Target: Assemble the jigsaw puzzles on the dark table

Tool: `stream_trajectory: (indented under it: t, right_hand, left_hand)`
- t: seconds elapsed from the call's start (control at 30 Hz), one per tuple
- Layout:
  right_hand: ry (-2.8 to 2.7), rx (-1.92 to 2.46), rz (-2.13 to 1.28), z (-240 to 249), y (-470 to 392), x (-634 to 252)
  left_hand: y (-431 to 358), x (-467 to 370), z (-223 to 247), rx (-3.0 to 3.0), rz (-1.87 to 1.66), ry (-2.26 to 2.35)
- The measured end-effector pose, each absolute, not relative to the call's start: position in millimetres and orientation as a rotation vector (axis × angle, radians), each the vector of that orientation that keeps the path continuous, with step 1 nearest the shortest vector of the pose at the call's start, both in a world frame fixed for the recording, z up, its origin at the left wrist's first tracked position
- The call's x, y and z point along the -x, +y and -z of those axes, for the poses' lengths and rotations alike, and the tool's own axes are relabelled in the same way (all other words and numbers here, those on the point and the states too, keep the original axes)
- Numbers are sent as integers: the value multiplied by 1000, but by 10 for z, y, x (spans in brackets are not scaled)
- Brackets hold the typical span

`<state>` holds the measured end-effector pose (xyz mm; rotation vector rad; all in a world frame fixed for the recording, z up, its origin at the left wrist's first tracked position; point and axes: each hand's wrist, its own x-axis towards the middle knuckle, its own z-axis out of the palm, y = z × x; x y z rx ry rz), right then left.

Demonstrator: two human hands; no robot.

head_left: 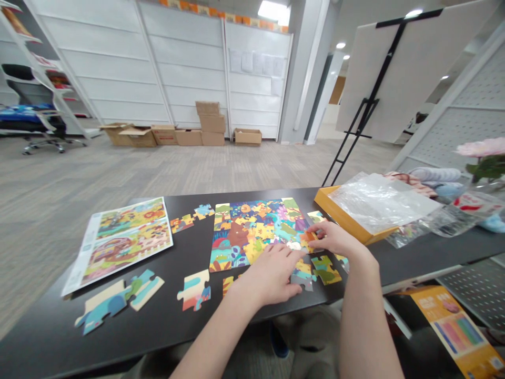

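A colourful, partly assembled jigsaw puzzle (239, 231) lies on the black table in front of me. My left hand (276, 271) rests palm down over its lower right part, fingers stretched out, hiding the pieces beneath. At the puzzle's right edge, my right hand (335, 238) pinches an orange puzzle piece (309, 237) between thumb and fingers. Just below that hand lies a loose green and yellow piece (325, 270). To the left of the puzzle are a red and white piece (195, 290) and several joined blue pieces (108, 308).
A printed picture sheet (126, 237) lies at the table's left. On the right stands a yellow box (351, 218) with clear plastic in it, beside folded cloths and a pink flower (481, 148). An easel (357, 118) and cardboard boxes (213, 123) stand beyond the table.
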<state>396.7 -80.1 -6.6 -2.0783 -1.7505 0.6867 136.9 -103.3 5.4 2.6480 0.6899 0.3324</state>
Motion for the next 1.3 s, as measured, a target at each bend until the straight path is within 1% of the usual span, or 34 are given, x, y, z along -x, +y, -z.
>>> stream_trajectory:
  t: [0.13, 0.33, 0.47, 0.57, 0.73, 0.93, 1.13, 1.2, 1.3]
  right_hand:
    - [-1738, 2085, -699, 38, -818, -3961]
    - [-1721, 1936, -473, -71, -837, -3860]
    - [-1782, 1815, -520, -117, -824, -3717]
    - [-1839, 1777, -529, -112, -780, -3601]
    - [-1924, 1756, -431, -64, -688, -3440]
    - [-1951, 1702, -405, -65, -662, -3355]
    - [-1938, 1623, -508, -152, -725, -3317]
    - [-1887, 1610, -532, -193, -761, -3355]
    - [-1772, 1659, -482, -227, -809, -3497]
  left_hand:
    - [-944, -1174, -167, -2582, -393, 760]
    - [-717, -647, -288, -2552, -620, 946]
    - [-643, -436, -248, -2544, -642, 1052]
    - [-636, -362, -210, -2538, -567, 1098]
    - [-688, -232, -242, -2496, -392, 1191]
    - [-926, -242, -379, -2333, -53, 1119]
    - [-1137, -463, -514, -2387, 173, 1290]
    - [-1149, -535, -526, -2404, 192, 1295]
    - [-1132, -671, -488, -2509, 52, 1222]
